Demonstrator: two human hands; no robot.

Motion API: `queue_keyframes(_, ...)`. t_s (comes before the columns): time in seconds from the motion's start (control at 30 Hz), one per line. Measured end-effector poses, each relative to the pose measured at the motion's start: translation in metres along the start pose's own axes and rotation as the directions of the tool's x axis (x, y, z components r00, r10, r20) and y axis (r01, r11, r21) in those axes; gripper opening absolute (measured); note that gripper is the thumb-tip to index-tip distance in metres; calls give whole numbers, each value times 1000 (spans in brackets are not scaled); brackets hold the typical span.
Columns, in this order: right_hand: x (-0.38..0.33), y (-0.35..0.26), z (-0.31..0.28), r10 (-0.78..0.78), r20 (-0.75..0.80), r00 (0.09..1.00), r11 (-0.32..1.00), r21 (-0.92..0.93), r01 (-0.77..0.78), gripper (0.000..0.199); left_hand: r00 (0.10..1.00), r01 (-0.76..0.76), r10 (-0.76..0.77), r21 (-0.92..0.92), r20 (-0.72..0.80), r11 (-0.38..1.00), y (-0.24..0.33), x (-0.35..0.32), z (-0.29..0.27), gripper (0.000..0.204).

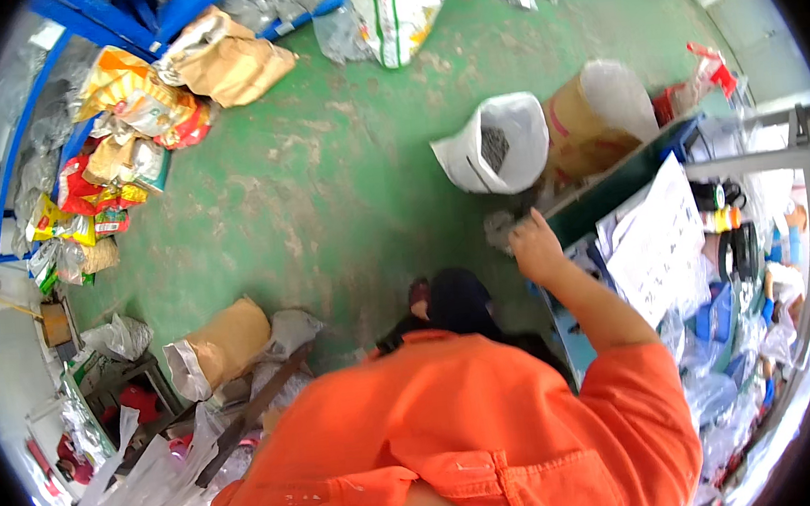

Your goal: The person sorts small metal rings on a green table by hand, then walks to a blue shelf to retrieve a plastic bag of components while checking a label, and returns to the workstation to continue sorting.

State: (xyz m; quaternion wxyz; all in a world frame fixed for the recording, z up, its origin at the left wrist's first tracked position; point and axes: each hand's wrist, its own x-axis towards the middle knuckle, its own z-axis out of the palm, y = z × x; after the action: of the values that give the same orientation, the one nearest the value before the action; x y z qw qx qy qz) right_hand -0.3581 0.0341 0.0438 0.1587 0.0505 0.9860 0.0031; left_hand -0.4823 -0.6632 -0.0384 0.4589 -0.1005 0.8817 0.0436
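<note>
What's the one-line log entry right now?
Right hand: beside dark-green flat panel, contact unclear | Left hand: not visible | Nearby: open white sack holding dark-grey material, open brown sack

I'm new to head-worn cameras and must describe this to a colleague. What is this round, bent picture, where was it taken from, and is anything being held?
There is no machine here: a person in orange clothing works bare-handed. The one picture comes from a wide fisheye camera on their head, looking down, so straight edges curve near the rim.

The right hand is beside a dark green panel; whether it grips anything is unclear. The left hand is out of sight.

On the green floor ahead stands an open white sack with grey material inside, next to a brown sack. Loose papers lie at the right.
</note>
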Motion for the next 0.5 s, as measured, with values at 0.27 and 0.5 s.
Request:
queue_keyframes(0.27,48,26,-28,47,452,891,962,219,-162,13,990,-134,130,-102,-48,986,148,51,-117,25)
queue_keyframes(0.5,94,79,-46,190,425,885,756,511,-408,22,982,-188,185,-85,-39,979,260,109,-201,21)
